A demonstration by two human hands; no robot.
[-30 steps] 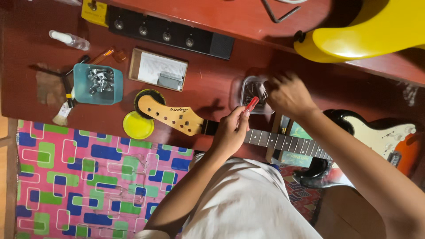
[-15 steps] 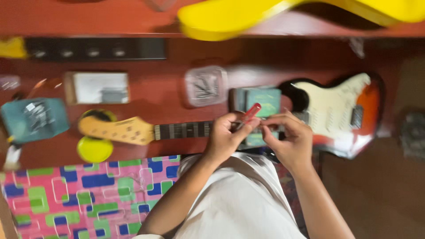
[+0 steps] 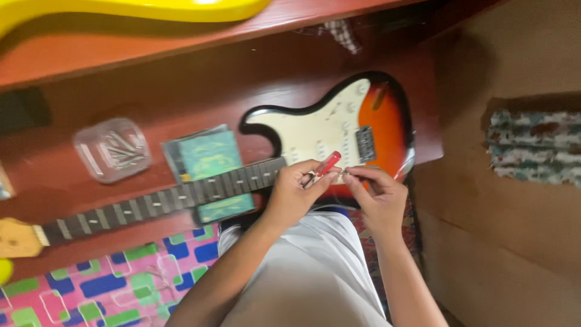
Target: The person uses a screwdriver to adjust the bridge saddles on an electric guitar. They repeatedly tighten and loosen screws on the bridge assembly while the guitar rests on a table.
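Head view: left hand (image 3: 296,191) pinches red-handled screwdriver (image 3: 327,165), right hand (image 3: 378,194) pinches its tip steady, over sunburst electric guitar (image 3: 339,130) near desk's right edge.

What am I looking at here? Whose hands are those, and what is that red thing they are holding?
The picture comes from a camera worn on a person's head, so you look down at that person's own two bare hands. The left hand holds a small screwdriver with a red handle. The right hand meets it at the metal tip and pinches something tiny there, too small to make out. Under the hands, on a reddish wooden table, lies an electric guitar with a cream front and orange-red edge; its long dark neck runs off to the left. A green booklet lies under the neck. Beside it is a clear plastic tub with small metal parts. A yellow guitar body lies at the top.
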